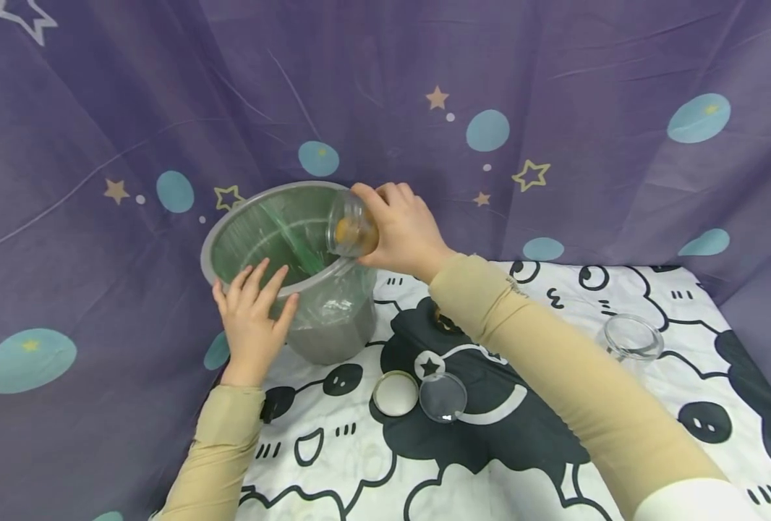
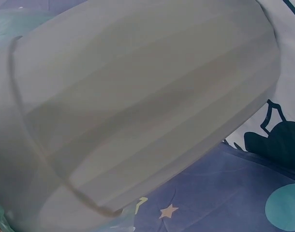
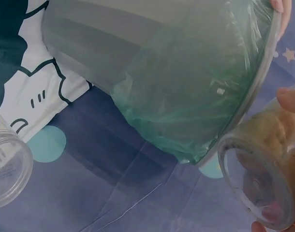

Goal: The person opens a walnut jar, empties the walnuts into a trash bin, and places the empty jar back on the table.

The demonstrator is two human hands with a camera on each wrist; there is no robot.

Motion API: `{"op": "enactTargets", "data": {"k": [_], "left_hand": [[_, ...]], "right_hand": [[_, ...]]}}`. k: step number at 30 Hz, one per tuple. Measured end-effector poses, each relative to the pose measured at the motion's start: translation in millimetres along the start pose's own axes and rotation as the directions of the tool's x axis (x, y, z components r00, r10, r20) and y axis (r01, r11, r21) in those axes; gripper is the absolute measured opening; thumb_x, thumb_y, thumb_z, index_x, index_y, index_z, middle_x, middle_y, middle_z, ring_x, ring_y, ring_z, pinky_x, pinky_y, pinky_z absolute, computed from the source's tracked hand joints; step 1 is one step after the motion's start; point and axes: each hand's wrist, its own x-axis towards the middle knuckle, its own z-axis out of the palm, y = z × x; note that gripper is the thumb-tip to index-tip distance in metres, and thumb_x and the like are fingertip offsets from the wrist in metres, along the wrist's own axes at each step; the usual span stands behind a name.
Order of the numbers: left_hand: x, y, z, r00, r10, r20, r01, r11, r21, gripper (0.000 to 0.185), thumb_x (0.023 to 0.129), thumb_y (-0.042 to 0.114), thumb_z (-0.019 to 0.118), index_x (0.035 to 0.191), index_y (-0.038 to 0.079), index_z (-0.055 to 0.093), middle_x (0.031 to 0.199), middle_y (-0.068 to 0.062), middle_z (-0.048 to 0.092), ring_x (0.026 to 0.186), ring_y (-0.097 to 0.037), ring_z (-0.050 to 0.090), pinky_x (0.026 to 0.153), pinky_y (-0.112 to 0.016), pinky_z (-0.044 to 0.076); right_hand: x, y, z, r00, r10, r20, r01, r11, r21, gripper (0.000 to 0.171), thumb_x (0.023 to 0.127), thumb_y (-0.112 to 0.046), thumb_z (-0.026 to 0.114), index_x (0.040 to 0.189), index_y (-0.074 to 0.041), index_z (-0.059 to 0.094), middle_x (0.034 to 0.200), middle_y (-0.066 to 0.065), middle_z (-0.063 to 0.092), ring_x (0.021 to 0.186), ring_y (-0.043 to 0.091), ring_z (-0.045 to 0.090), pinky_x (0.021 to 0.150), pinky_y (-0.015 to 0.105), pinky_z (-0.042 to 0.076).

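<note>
right hand (image 1: 403, 230) grips a small clear jar (image 1: 351, 229) tipped mouth-first over the rim of the lined grey bin (image 1: 333, 329), looks light, rigid, slippery, best held round its body, left hand (image 1: 252, 320) flat and open bracing the bin wall, two lids (image 1: 395, 394) and another clear jar (image 1: 632, 337) sit clear on the cloth.

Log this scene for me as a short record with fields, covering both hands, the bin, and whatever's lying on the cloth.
left hand: open, fingers resting on the bin's rim and wall
right hand: grips a clear jar, tipped mouth-first over the bin
jar contents: something orange-brown inside
bin: grey, lined with a green plastic bag
on the cloth: white lid, clear lid, empty clear jar
surface: cartoon-print cloth, purple backdrop
</note>
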Motion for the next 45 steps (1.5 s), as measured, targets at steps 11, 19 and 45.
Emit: {"op": "enactTargets", "data": {"k": [11, 19, 45], "left_hand": [[-0.8, 1.2, 2.4, 1.000, -0.009, -0.020, 0.009, 1.000, -0.027, 0.055, 0.096, 0.053, 0.044, 0.123, 0.009, 0.063, 0.132, -0.020, 0.054, 0.124, -0.042, 0.043, 0.107, -0.068, 0.009], [1.2, 1.6, 1.4, 0.999, -0.009, -0.034, 0.008, 0.999, -0.035, 0.055, 0.095, 0.053, 0.045, 0.122, 0.008, 0.064, 0.131, -0.020, 0.055, 0.124, -0.043, 0.043, 0.107, -0.068, 0.009], [-1.6, 0.5, 4.0, 1.000, -0.010, -0.019, 0.010, 1.000, -0.017, 0.056, 0.096, 0.053, 0.044, 0.123, 0.009, 0.063, 0.132, -0.019, 0.055, 0.125, -0.043, 0.042, 0.106, -0.070, 0.008]], "right_hand": [[4, -9, 4, 0.996, -0.092, 0.005, 0.092, 0.989, -0.117, 0.087, 0.064, -0.035, 0.084, 0.139, -0.019, 0.042, 0.113, 0.012, 0.052, 0.103, 0.028, 0.047, 0.087, 0.042, 0.043], [13, -23, 0, 0.988, -0.127, 0.089, 0.146, 0.953, -0.265, 0.083, 0.070, -0.032, 0.080, 0.143, -0.026, 0.041, 0.117, 0.015, 0.051, 0.110, 0.030, 0.047, 0.096, 0.044, 0.041], [27, -41, 4, 0.965, -0.186, 0.183, 0.254, 0.829, -0.498, 0.062, 0.090, -0.013, 0.060, 0.144, -0.031, 0.037, 0.130, 0.020, 0.050, 0.122, 0.034, 0.047, 0.109, 0.044, 0.034]]}}
